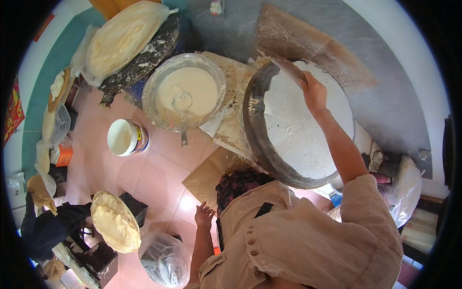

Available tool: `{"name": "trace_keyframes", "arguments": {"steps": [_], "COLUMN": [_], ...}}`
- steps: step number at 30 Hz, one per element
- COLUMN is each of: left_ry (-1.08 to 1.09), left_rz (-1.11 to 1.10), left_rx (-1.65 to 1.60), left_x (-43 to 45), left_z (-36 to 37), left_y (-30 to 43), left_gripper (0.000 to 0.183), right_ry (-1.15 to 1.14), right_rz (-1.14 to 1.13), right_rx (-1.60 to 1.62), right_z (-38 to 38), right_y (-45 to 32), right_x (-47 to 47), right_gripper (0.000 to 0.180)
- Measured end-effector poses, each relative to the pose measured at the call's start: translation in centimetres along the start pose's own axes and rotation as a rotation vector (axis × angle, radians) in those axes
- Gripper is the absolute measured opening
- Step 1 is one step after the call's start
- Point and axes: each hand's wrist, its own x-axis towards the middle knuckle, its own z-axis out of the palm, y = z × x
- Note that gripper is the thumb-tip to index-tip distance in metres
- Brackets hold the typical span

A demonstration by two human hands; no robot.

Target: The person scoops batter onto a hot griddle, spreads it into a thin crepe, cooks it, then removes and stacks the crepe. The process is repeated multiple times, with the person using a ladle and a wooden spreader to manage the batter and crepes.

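Note:
My right hand (314, 94) grips a flat, brown wooden-looking scraper (288, 68) at the far rim of a large round griddle (257, 142). A white layer of batter (299, 133) covers most of the griddle; dark metal shows along its left side. The layer's left edge is ragged. My left hand (204, 216) hangs low beside my body, fingers apart, holding nothing. Left of the griddle stands a wide basin (148, 103) of pale batter (205, 85), with a ladle (184, 126) resting in it.
A white bucket (122, 139) stands on the tiled floor. A plastic-wrapped pale stack (126, 38) lies on a dark round surface at upper left. A person in dark clothing (54, 227) is at lower left, near a stack of thin flatbreads (116, 224) and a plastic-bagged bundle (164, 260).

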Motion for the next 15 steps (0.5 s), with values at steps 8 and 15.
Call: {"name": "trace_keyframes", "arguments": {"steps": [8, 15], "left_ry": [-0.117, -0.113], "left_rz": [-0.003, -0.011], "left_rx": [0.127, 0.189], "left_x": [1.8, 0.7], "left_z": [3.7, 6.3], "left_y": [1.3, 1.2], "left_gripper": [0.05, 0.048], "right_ry": [-0.112, -0.083], "right_rz": [0.044, -0.323], "right_rx": [-0.356, -0.056], "right_z": [2.5, 0.9], "right_y": [8.9, 7.7], "right_x": [-1.1, -7.4], "right_gripper": [0.019, 0.031]}}
